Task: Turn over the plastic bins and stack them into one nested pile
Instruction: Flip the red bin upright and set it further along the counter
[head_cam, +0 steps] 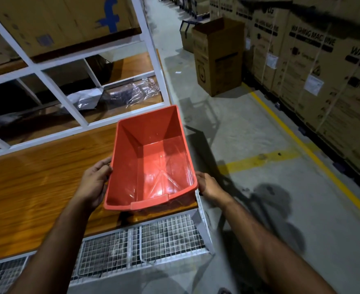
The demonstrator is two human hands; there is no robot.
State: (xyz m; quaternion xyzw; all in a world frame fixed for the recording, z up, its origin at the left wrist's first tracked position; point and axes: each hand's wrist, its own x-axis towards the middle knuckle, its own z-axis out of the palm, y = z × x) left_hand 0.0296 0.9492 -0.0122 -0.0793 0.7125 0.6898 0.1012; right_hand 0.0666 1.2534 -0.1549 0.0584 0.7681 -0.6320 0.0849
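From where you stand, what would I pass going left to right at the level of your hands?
Wooden shelf board → left hand → red plastic bin → right hand → grey concrete floor → yellow floor line.

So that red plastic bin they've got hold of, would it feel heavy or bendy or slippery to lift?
Probably light: the red bin is empty, with thin-looking walls. Likely fairly stiff, since its rolled rim keeps a straight line between the left hand and right hand. Possibly a bit slippery: the glossy floor throws back glare, which may be why both hands hold it at the sides.
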